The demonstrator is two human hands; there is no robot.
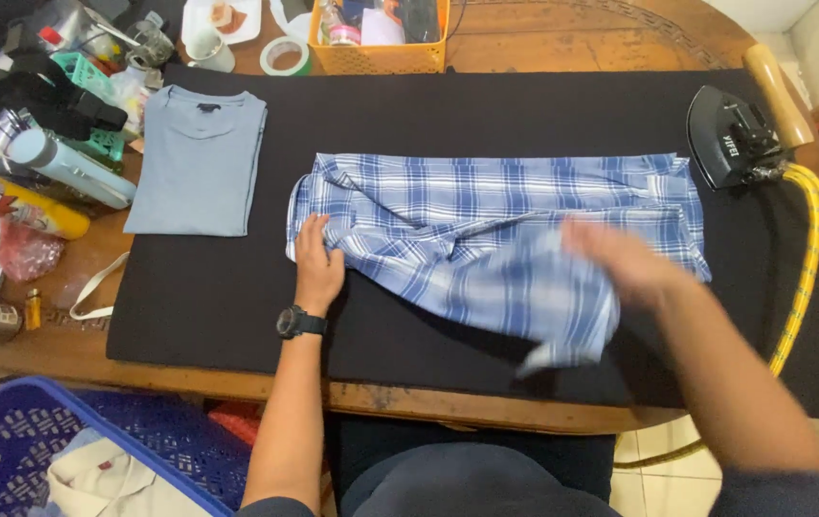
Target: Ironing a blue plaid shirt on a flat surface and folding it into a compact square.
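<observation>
Blurred right hand [620, 260] on plaid shirt [495, 239], fingers perhaps loose, left hand [316, 263] flat, fingers together.

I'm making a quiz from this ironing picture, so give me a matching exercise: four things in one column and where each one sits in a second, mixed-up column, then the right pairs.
Things:
1. plaid shirt
2. grey T-shirt
3. iron
4. orange basket

Places:
A. folded, at the left end of the black mat
B. at the far edge of the table, behind the mat
C. at the right end of the mat, yellow cord trailing
D. mid-mat, under both hands

Pairs: 1-D, 2-A, 3-C, 4-B. The left hand lies flat on the shirt; the right hand is blurred.
</observation>
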